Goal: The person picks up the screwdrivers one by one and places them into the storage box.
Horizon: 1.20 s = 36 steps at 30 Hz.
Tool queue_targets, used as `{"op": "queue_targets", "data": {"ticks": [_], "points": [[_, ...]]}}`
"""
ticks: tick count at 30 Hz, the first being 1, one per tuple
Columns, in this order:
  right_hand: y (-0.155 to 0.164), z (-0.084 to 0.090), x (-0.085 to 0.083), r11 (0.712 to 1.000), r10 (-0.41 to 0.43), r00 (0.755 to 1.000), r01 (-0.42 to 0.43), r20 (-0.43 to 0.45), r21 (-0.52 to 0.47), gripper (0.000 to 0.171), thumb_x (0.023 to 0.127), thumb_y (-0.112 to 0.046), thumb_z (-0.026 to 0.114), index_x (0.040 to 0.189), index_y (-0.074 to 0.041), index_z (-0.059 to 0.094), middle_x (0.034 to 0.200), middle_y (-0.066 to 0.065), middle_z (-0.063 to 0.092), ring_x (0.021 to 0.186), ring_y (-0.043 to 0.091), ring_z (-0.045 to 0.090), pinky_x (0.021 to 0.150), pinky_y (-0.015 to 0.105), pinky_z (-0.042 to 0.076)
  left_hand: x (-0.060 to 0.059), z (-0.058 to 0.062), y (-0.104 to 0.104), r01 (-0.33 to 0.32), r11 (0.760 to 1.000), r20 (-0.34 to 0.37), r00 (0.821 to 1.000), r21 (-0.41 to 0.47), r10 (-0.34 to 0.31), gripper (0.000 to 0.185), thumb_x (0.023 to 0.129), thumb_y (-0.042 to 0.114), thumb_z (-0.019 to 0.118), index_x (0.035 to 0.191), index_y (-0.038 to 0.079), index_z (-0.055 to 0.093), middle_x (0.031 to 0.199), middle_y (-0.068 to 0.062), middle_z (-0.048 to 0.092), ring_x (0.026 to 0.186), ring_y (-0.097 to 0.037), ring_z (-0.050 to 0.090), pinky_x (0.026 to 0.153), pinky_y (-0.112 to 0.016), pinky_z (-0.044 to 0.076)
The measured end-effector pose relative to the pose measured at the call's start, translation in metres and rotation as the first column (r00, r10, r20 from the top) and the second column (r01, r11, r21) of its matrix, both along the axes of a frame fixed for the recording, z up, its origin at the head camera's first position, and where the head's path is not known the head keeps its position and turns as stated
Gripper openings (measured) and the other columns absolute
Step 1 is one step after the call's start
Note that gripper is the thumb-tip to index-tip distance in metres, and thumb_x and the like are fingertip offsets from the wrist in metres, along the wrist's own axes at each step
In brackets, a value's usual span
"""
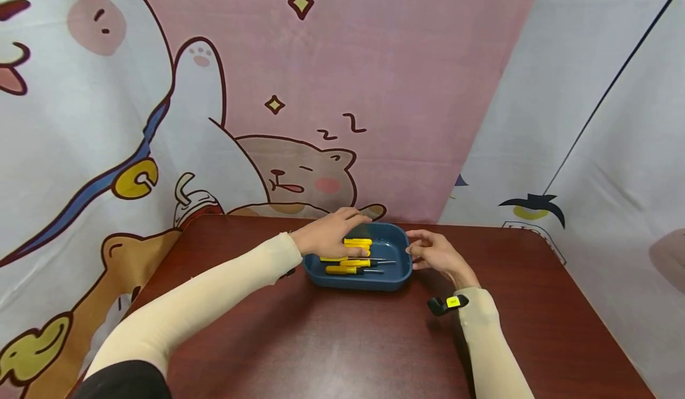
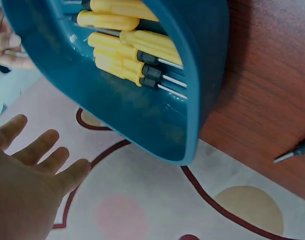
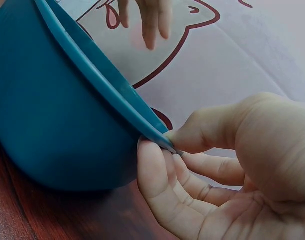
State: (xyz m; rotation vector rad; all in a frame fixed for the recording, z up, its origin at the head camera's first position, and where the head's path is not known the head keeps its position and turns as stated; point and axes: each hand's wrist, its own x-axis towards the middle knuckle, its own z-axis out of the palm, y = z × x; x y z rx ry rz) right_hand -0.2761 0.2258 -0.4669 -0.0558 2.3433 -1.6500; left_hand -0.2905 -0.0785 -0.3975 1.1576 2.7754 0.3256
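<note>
A dark blue tray (image 1: 398, 274) stands at the far middle of the brown table (image 1: 342, 339). Several yellow-handled screwdrivers (image 1: 353, 262) lie side by side in it, also visible as screwdrivers (image 2: 127, 55) inside the tray (image 2: 192, 100). My left hand (image 1: 342, 238) hovers over the tray's left half with straight, spread fingers (image 2: 40, 150) and holds nothing. The right hand (image 1: 414, 250) pinches the tray's right rim (image 3: 117, 90) between thumb and fingers (image 3: 157, 165).
A cartoon-print cloth (image 1: 321, 90) hangs behind the table and to both sides. A thin dark tool tip (image 2: 295, 152) lies on the table beside the tray. A black and yellow device (image 1: 446, 304) sits on my right wrist.
</note>
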Motion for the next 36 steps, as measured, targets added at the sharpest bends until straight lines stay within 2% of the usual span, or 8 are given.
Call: {"op": "queue_targets", "data": {"ticks": [8, 13, 23, 30, 36], "points": [[0.000, -0.002, -0.001, 1.000, -0.001, 1.000, 0.001, -0.005, 0.004, 0.051, 0.098, -0.006, 0.065, 0.146, -0.002, 0.049, 0.110, 0.021, 0.066, 0.080, 0.021, 0.070, 0.073, 0.036, 0.065, -0.003, 0.000, -0.018, -0.095, 0.992, -0.031, 0.995, 0.084, 0.098, 0.081, 0.094, 0.066, 0.060, 0.160, 0.029, 0.033, 0.163, -0.003, 0.034, 0.151, -0.024, 0.033, 0.119, -0.050, 0.041], [0.000, -0.002, -0.002, 1.000, -0.001, 1.000, 0.001, -0.007, 0.005, 0.051, 0.098, -0.007, 0.066, 0.146, -0.002, 0.049, 0.110, 0.021, 0.066, 0.079, 0.021, 0.070, 0.073, 0.036, 0.065, -0.005, 0.001, -0.032, -0.196, 0.969, 0.003, 0.980, 0.154, 0.198, 0.085, 0.094, 0.068, 0.058, 0.162, 0.027, 0.029, 0.166, -0.007, 0.030, 0.154, -0.028, 0.028, 0.121, -0.057, 0.037], [0.000, -0.001, -0.001, 1.000, 0.006, 1.000, -0.006, -0.015, 0.003, 0.049, 0.099, -0.006, 0.064, 0.146, -0.003, 0.049, 0.109, 0.021, 0.066, 0.079, 0.021, 0.069, 0.076, 0.040, 0.065, -0.010, -0.009, -0.067, -0.365, 0.882, 0.093, 0.931, 0.297, 0.353, 0.091, 0.092, 0.071, 0.058, 0.163, 0.024, 0.027, 0.169, -0.012, 0.024, 0.155, -0.034, 0.027, 0.118, -0.064, 0.036], [0.000, -0.001, -0.001, 1.000, 0.014, 1.000, -0.014, -0.020, 0.001, 0.049, 0.099, -0.006, 0.062, 0.147, -0.002, 0.048, 0.110, 0.021, 0.066, 0.081, 0.020, 0.069, 0.075, 0.038, 0.065, -0.009, -0.022, -0.089, -0.483, 0.795, 0.174, 0.875, 0.367, 0.451, 0.091, 0.092, 0.069, 0.060, 0.162, 0.022, 0.027, 0.163, -0.013, 0.032, 0.142, -0.032, 0.047, 0.113, -0.060, 0.043], [0.000, -0.002, 0.000, 1.000, 0.020, 1.000, -0.020, -0.022, -0.006, 0.050, 0.099, -0.005, 0.062, 0.147, -0.001, 0.048, 0.112, 0.023, 0.066, 0.082, 0.019, 0.068, 0.072, 0.034, 0.065, -0.007, -0.036, -0.106, -0.540, 0.750, 0.208, 0.841, 0.382, 0.499, 0.092, 0.093, 0.067, 0.061, 0.163, 0.019, 0.027, 0.163, -0.017, 0.033, 0.147, -0.041, 0.039, 0.116, -0.067, 0.036]]}}
